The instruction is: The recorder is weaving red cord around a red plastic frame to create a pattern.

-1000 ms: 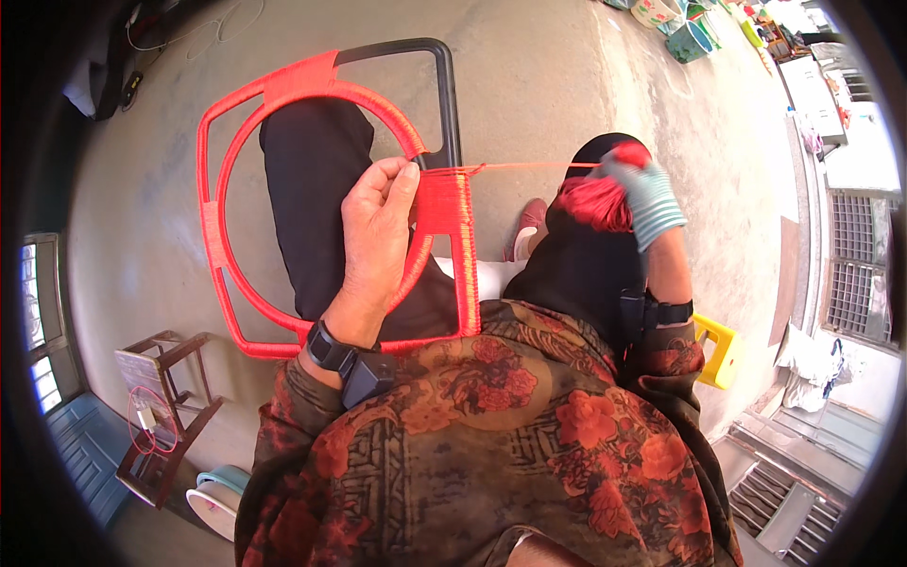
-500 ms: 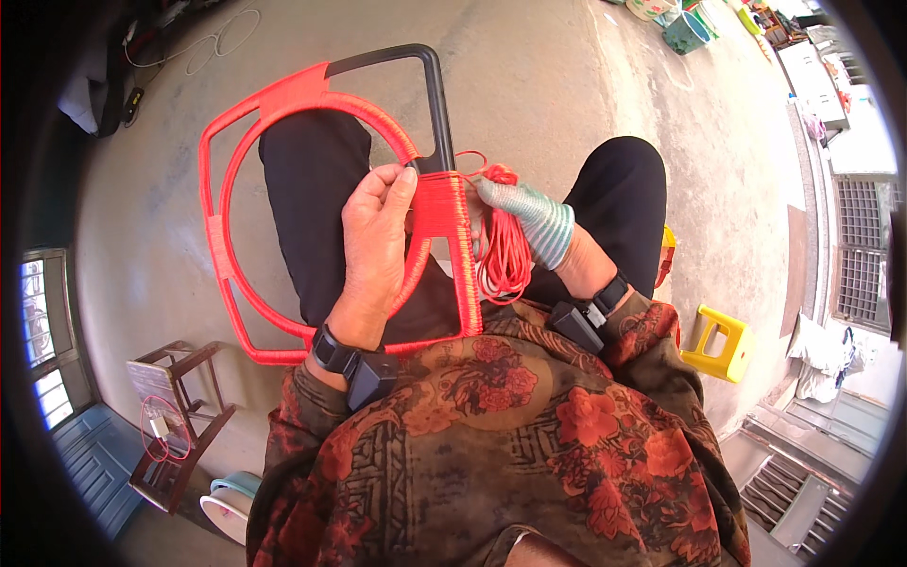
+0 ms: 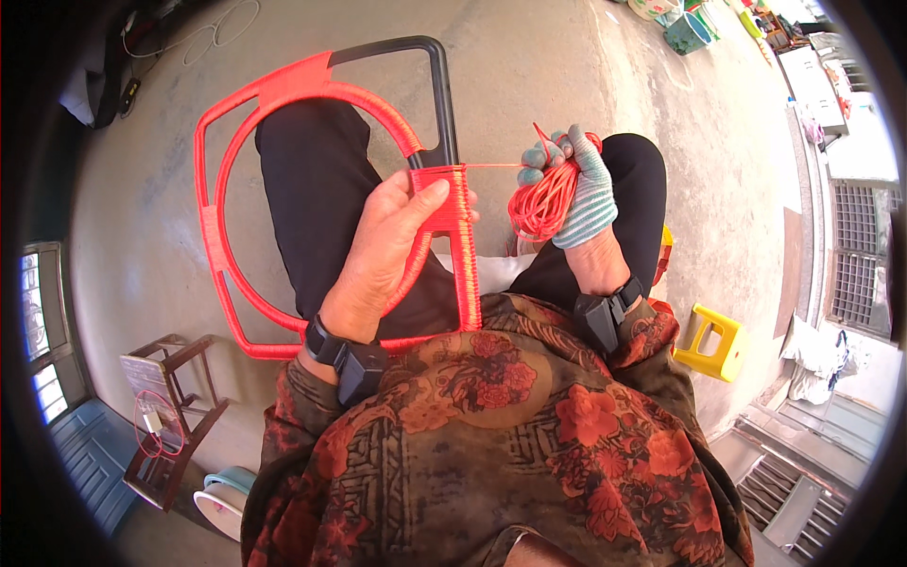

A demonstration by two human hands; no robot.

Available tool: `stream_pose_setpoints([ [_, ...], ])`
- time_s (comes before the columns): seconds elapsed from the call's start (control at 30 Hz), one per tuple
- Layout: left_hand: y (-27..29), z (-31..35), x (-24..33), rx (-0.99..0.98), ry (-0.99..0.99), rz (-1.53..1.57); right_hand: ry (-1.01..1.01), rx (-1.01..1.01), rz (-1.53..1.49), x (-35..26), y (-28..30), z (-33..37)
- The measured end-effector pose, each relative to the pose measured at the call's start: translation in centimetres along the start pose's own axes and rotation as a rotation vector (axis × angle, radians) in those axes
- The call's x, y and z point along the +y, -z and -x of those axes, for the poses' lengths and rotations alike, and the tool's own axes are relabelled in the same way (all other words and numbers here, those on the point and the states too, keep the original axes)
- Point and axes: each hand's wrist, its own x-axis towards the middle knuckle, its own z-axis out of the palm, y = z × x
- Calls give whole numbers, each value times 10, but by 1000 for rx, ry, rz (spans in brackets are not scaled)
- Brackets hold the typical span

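A black metal frame point(image 3: 440, 94), a ring inside a rounded square, rests over my left thigh and lap. Red cord wrapping point(image 3: 436, 202) covers most of it; the top right corner is bare black. Bare and closed, my left hand point(image 3: 383, 231) grips the wrapped join between ring and right side, its thumb on top and fingertips showing past the edge. My right hand point(image 3: 588, 194), in a striped grey-green glove, closes on a looped bundle of red cord point(image 3: 544, 202) above my right thigh. A taut strand point(image 3: 493, 165) runs from the bundle to the join.
A yellow plastic stool point(image 3: 710, 342) stands on the floor at my right. To my left are a dark wooden stool point(image 3: 179, 416) with a red cord loop on it, and stacked basins point(image 3: 225, 501). A teal bucket point(image 3: 688, 33) is at the far right.
My right hand has drawn the cord bundle right, away from the frame, and turned palm up; the strand is now straight. My left thumb has shifted down and right onto the wrapping.
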Motion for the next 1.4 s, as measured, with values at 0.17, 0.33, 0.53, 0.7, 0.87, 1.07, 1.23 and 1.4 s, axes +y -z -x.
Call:
stream_pose_setpoints([
  [0.17,-4,6,6,-89,29,-14,13,53,368,-6,5,2],
  [0.33,1,5,6,-60,17,18,-110,188,707,-18,0,6],
  [0.53,1,-4,-2,117,-147,54,20,356,1150,-92,0,14],
  [0.7,-4,2,1,233,-306,-86,712,505,1292,-82,-39,-4],
  [0.87,-6,4,6,266,-770,-511,1405,-507,2198,4,-103,-14],
  [1.07,1,1,0,382,-480,-379,1093,-358,1939,15,-114,-8],
  [1.23,7,-4,-6,294,-252,5,-23,-16,1291,6,-89,-11],
  [1.4,8,-5,-9,289,-126,64,-450,37,1402,15,-77,-19],
])
